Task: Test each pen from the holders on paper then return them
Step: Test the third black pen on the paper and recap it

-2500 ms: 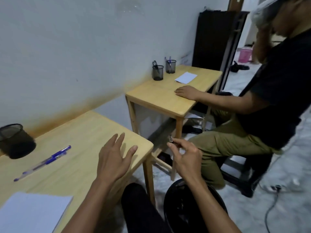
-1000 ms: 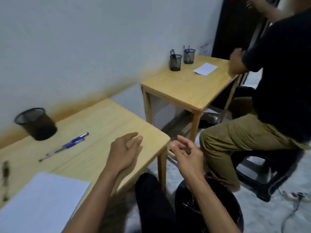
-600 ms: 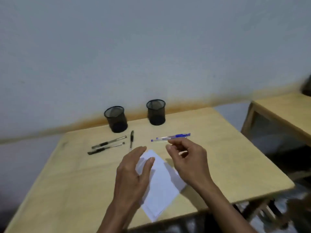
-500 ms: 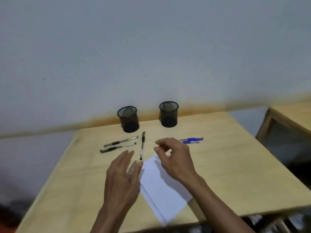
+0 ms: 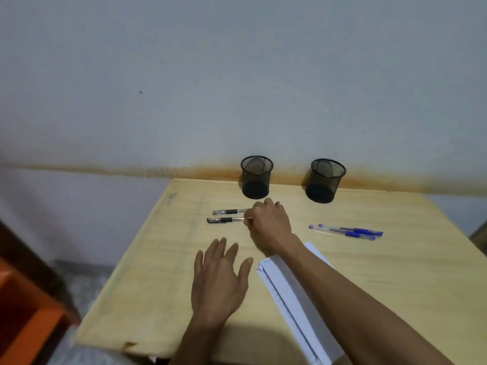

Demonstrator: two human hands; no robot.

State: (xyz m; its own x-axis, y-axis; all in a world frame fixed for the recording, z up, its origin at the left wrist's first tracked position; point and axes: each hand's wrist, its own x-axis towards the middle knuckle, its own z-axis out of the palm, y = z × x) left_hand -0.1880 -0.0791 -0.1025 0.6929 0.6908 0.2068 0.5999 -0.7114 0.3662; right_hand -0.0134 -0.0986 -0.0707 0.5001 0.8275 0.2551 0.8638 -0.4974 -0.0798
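Observation:
Two empty black mesh holders (image 5: 257,177) (image 5: 325,180) stand at the back of the wooden table (image 5: 158,285). Two black pens (image 5: 228,212) (image 5: 224,220) lie side by side left of my right hand (image 5: 268,222). That hand's curled fingers touch their near ends. A black tip of a third pen (image 5: 276,204) pokes out behind its knuckles; whether the hand grips it is unclear. Two blue pens (image 5: 345,230) lie to the right. White paper (image 5: 290,293) lies under my right forearm. My left hand (image 5: 218,280) is spread flat over the table, holding nothing.
A grey wall rises directly behind the table. An orange piece of furniture (image 5: 21,312) stands low at the left, beyond the table's left edge. The table's front edge runs just below my left wrist.
My view swung from the neighbouring table and seated person back to my own table. My right hand moved left and forward from the paper onto the black pens. My left hand stayed spread.

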